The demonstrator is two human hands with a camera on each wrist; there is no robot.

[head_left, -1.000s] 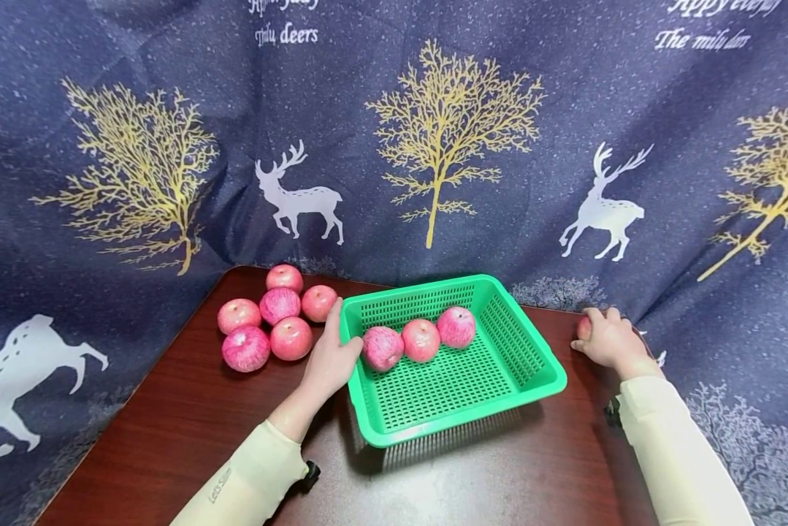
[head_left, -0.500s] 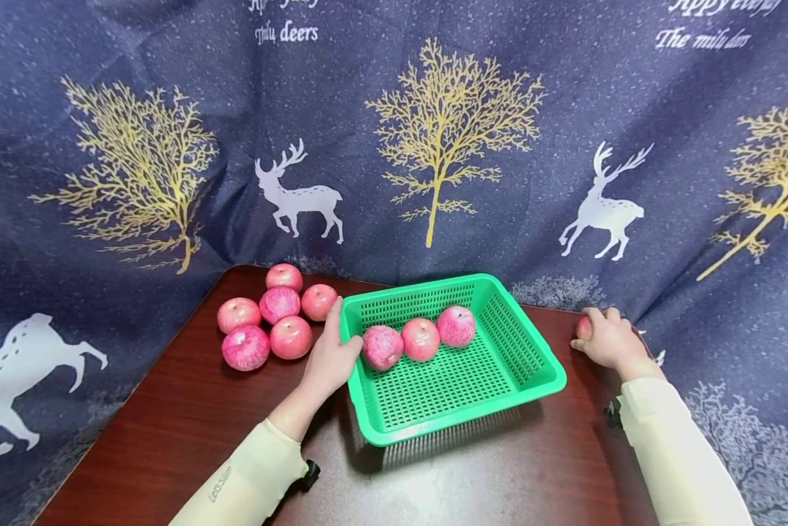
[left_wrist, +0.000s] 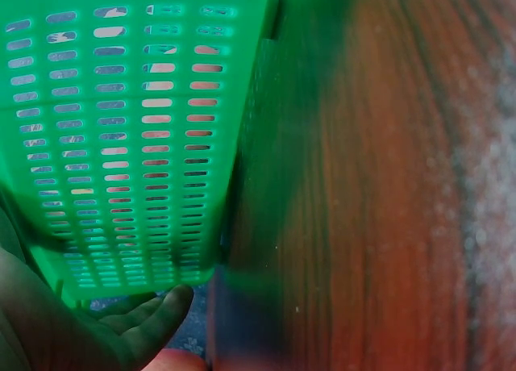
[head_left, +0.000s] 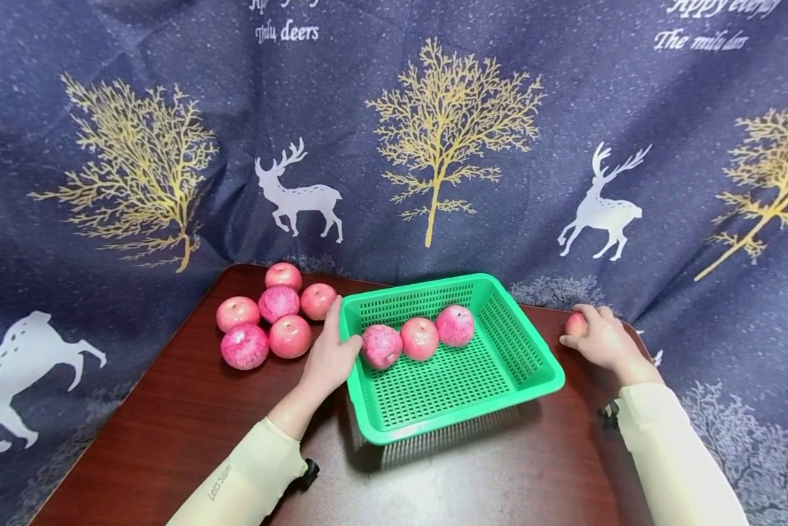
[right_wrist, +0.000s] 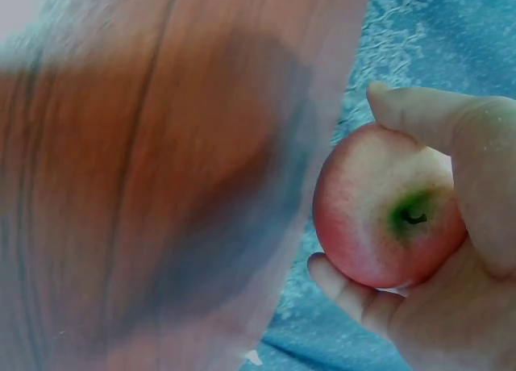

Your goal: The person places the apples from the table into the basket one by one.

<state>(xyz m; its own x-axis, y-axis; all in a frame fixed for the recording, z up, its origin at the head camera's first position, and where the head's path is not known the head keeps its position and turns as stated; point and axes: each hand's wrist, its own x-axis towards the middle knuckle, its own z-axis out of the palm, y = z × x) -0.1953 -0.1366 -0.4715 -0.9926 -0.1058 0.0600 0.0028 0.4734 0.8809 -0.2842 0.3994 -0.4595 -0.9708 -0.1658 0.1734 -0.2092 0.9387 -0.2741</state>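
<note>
My left hand (head_left: 330, 358) holds the left end of a green plastic basket (head_left: 472, 424), its thumb over the rim in the head view. In the left wrist view, fingers (left_wrist: 153, 327) lie along the outside of the slotted basket wall (left_wrist: 121, 145). Three red-pink apples sit in a row inside, the middle one (head_left: 420, 339) paler than the striped left one (head_left: 382, 347). At the table's far right corner, my right hand (head_left: 605, 340) grips another apple (right_wrist: 387, 206) between thumb and fingers. Its stem end shows in the right wrist view; the palm hides part of it.
Left of the basket, several apples are grouped on the dark wooden table (head_left: 163, 431), one (head_left: 319, 301) close to the left hand. A blue cloth (head_left: 394, 146) with trees and deer hangs right behind the table's back edge.
The right hand has shifted slightly left with its apple, and more of the apple shows. The left hand, the basket and the other apples stay in place.
</note>
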